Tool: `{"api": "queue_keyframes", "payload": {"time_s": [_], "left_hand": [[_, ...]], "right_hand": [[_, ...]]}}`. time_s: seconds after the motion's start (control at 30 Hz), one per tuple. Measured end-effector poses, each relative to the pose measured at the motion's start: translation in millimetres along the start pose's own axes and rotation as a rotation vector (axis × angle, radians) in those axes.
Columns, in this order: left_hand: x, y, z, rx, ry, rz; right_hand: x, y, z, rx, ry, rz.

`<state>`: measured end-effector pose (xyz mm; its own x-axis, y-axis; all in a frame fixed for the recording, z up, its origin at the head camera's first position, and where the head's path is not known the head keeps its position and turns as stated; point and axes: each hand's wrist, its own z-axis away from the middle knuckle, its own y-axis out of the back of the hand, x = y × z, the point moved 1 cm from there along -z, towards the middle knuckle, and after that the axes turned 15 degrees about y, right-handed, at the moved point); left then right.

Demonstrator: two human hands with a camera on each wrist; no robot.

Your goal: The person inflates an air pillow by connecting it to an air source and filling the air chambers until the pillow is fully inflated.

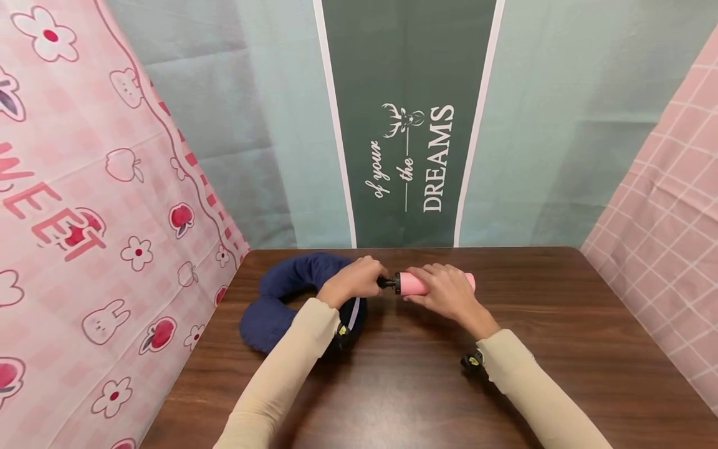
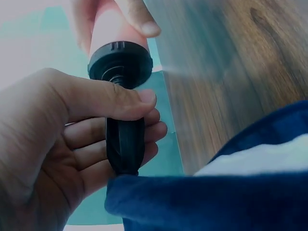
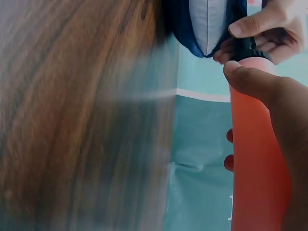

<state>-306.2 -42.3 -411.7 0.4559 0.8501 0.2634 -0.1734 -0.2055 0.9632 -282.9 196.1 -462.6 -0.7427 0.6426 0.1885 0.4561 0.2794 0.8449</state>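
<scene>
My right hand [image 1: 447, 288] grips the body of a pink cylinder that looks like a hand pump [image 3: 255, 144], held sideways above the table. A black collar [image 2: 120, 60] and a thin black stem stick out of its left end. My left hand [image 1: 359, 277] pinches the black end piece [image 2: 125, 144] on that stem, thumb laid across it with fingers behind. Right below that piece in the left wrist view is a navy neck pillow [image 1: 308, 269], U-shaped and plush, with a whitish strip along its edge. My left forearm overlaps part of the pillow.
The brown wooden table [image 1: 404, 386] reaches back to a green and grey-green curtain [image 1: 269, 125] with white lettering. A pink patterned cloth [image 1: 101, 206] hangs on the left, and a pink checked cloth [image 1: 667, 206] on the right.
</scene>
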Motion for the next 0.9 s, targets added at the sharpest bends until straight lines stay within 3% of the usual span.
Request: {"api": "queue_keyframes", "payload": {"time_s": [0.6, 0.9], "left_hand": [[-37.9, 12.7, 9.8, -0.012, 0.087, -0.014], [-14.0, 7.6, 0.1, -0.025, 0.018, 0.023]], "right_hand": [[41, 8.8, 28, -0.009, -0.076, -0.038], [20, 5.8, 8, 0.009, -0.008, -0.017]]}}
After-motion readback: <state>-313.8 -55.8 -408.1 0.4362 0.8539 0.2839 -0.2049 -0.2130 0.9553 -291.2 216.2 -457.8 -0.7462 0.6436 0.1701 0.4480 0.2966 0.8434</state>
